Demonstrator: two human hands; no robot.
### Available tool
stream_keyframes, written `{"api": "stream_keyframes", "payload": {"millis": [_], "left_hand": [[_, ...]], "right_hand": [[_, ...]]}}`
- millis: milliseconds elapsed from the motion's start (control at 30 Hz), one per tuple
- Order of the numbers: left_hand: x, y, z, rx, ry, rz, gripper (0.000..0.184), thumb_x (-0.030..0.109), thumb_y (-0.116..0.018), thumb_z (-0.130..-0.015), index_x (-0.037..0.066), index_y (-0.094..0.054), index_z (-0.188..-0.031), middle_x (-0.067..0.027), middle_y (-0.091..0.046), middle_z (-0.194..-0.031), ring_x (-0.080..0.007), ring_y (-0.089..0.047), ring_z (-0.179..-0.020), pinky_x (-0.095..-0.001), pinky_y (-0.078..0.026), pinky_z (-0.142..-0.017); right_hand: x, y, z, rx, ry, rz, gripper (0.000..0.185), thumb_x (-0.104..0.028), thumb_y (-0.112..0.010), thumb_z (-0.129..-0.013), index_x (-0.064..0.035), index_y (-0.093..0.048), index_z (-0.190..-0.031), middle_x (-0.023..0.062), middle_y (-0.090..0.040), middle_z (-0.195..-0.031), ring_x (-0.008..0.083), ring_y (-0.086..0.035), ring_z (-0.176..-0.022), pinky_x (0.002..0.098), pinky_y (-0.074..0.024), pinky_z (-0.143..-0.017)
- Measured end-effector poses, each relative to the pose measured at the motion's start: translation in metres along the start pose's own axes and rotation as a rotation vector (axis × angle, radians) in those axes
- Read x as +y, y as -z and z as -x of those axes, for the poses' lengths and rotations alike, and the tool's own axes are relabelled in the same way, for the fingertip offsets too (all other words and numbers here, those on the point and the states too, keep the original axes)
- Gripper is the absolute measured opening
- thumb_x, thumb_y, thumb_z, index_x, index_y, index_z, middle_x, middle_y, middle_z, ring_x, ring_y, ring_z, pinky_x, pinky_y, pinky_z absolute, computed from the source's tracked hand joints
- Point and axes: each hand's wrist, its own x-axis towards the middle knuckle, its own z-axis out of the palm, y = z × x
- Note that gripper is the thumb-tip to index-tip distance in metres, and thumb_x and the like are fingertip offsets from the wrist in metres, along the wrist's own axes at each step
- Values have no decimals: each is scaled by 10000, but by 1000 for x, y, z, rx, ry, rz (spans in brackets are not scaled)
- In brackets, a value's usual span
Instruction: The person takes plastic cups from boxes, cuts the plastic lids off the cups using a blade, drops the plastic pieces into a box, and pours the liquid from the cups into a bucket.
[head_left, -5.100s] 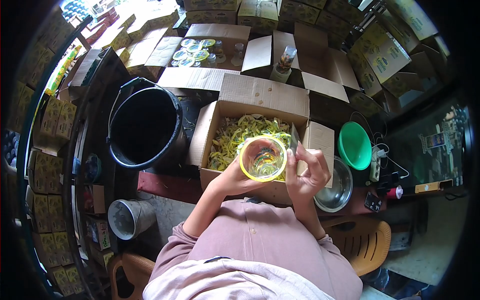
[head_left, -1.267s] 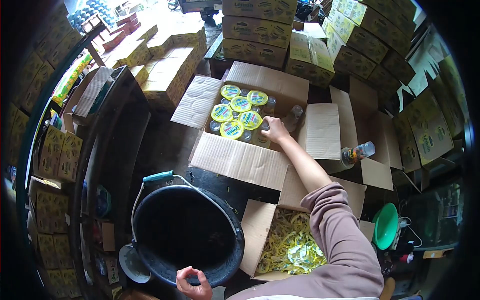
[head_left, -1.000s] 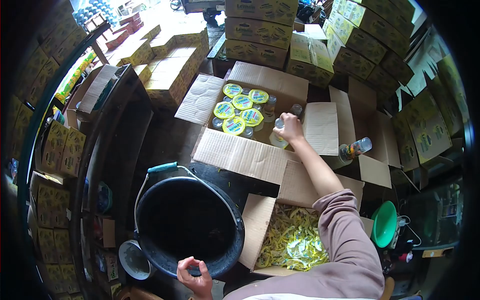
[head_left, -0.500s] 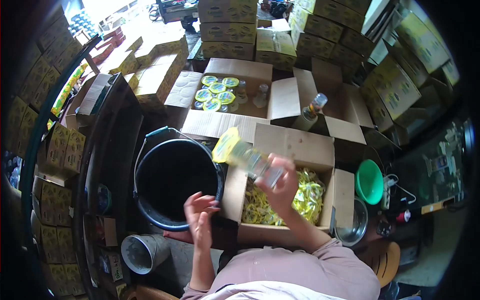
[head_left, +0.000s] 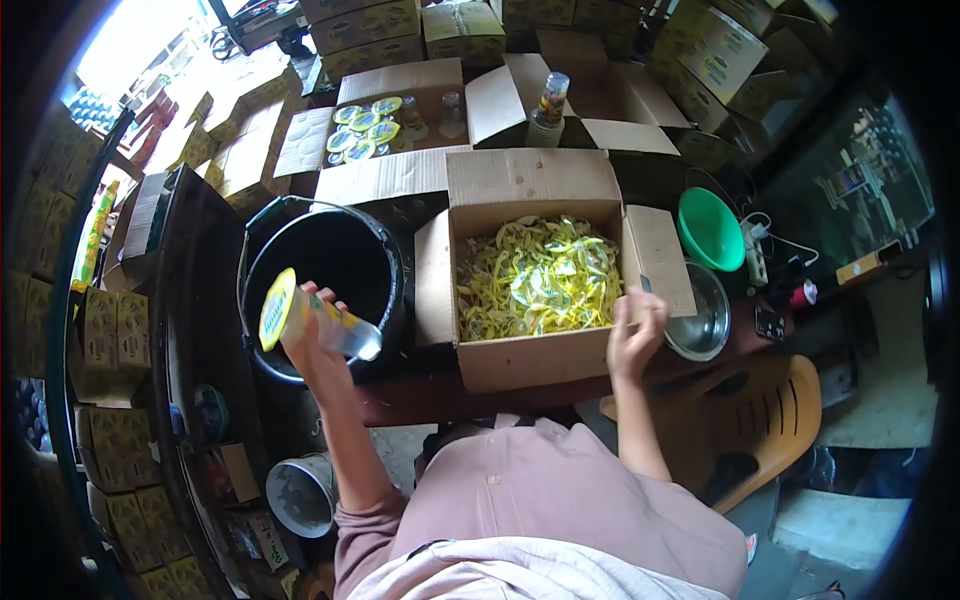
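Note:
My left hand (head_left: 318,345) is closed around a clear bottle (head_left: 352,334), tilted over the near left rim of the black bucket (head_left: 392,300). A round yellow printed tag (head_left: 277,308) sits at the bottle's left end. At the right front corner of an open cardboard box (head_left: 530,365), my right hand (head_left: 637,335) is raised with its fingers loosely bent and apart, and no object shows in it. Inside that box lies a heap of yellow, shiny plastic pieces (head_left: 540,275).
Behind stands a carton (head_left: 400,75) of bottles with yellow tags; a taller bottle (head_left: 548,110) stands beside it. To the right are a green bowl (head_left: 712,230), a metal bowl (head_left: 705,330) and a plastic chair (head_left: 770,420). A grey bucket (head_left: 300,495) stands lower left.
The bottle has passed from my right hand to my left and moved left to the black bucket. My right hand has moved right to the box's corner. The camera view has shifted.

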Motion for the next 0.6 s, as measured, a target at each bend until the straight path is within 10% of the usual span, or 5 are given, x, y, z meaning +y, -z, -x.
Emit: {"api": "stream_keyframes", "payload": {"millis": [267, 600], "left_hand": [[-43, 48, -32, -1, -169, -587, 409, 76, -691, -727, -20, -491, -1071, -77, -587, -948, -128, -565, -850, -259, -430, -788], [-46, 52, -31, 24, -99, -524, 463, 79, -696, -712, -17, -465, -1102, -84, -572, -981, -140, -549, -884, -266, -419, -805]], "right_hand": [[139, 11, 26, 111, -734, -66, 446, -228, -695, -725, 13, -491, -1039, 88, -581, -848, 167, -546, -713, 297, -441, -695], [171, 9, 23, -24, -857, -386, 570, -56, -677, -710, 65, -348, -1159, 130, -645, -839, 141, -591, -774, 257, -440, -789]]}}
